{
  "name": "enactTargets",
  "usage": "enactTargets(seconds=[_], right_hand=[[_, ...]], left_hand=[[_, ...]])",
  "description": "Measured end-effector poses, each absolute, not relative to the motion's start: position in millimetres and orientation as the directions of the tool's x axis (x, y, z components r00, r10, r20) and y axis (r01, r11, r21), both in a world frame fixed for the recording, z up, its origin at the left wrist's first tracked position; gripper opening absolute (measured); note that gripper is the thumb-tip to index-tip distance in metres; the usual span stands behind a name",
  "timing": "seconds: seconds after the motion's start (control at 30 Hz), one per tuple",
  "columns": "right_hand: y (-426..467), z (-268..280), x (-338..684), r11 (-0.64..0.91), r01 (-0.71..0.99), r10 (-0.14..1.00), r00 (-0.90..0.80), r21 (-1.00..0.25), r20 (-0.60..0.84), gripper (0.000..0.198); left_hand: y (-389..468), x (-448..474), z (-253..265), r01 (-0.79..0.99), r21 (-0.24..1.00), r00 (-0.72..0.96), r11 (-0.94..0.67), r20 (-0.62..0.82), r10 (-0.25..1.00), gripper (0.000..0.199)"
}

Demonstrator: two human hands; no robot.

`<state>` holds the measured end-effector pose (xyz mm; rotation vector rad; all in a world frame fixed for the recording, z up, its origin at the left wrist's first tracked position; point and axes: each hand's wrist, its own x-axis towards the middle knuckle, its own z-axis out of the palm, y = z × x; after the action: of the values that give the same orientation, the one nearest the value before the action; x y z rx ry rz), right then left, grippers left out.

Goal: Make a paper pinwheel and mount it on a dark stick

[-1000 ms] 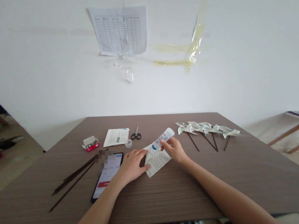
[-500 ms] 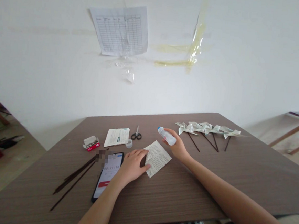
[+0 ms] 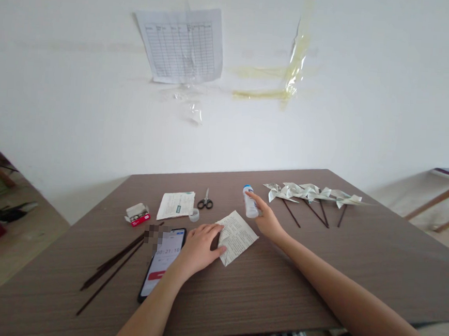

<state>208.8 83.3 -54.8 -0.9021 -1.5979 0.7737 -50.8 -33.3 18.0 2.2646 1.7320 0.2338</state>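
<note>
White bottle (image 3: 250, 206), blue cap (image 3: 247, 186) uppermost, long axis nearly upright

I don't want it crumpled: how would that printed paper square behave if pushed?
The paper square looks thin, so it's probably light and floppy. Lying fairly flat, it would likely slide; the left hand at its edge may pin it.

Head-height view, forward-down over table (image 3: 253, 294)

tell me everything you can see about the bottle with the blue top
The bottle is whitish and plastic-looking, with a blue top and faint markings on its side. The right hand grips it, blue end up, leaning slightly left, just beyond the printed paper square. Whether its base touches the table is unclear.
</note>
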Motion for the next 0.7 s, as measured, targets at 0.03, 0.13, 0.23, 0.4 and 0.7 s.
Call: enactTargets(seconds=[0.03,0.13,0.23,0.4,0.7], right_hand=[[85,-55,209,0.481,0.137,0.875,-0.127,-0.866,0.467,0.080],[88,-55,210,0.412,0.079,0.903,-0.166,-0.908,0.396,0.088],[88,-52,210,0.399,0.070,0.905,-0.191,-0.914,0.380,0.078],[87,-44,210,0.471,0.154,0.882,-0.123,-0.869,0.456,0.042],[96,-46,211,0.427,0.158,0.904,-0.040,-0.891,0.426,0.029]], left_hand=[[-33,-51,18,0.917,0.315,0.269,-0.242,-0.043,0.962,0.060],[-33,-51,18,0.915,0.321,0.273,-0.246,-0.042,0.961,0.060],[-32,-52,17,0.912,0.326,0.276,-0.250,-0.036,0.960,0.059],[-33,-52,19,0.918,0.311,0.276,-0.248,-0.049,0.960,0.059],[-34,-55,18,0.907,0.335,0.284,-0.256,-0.036,0.958,0.058]])
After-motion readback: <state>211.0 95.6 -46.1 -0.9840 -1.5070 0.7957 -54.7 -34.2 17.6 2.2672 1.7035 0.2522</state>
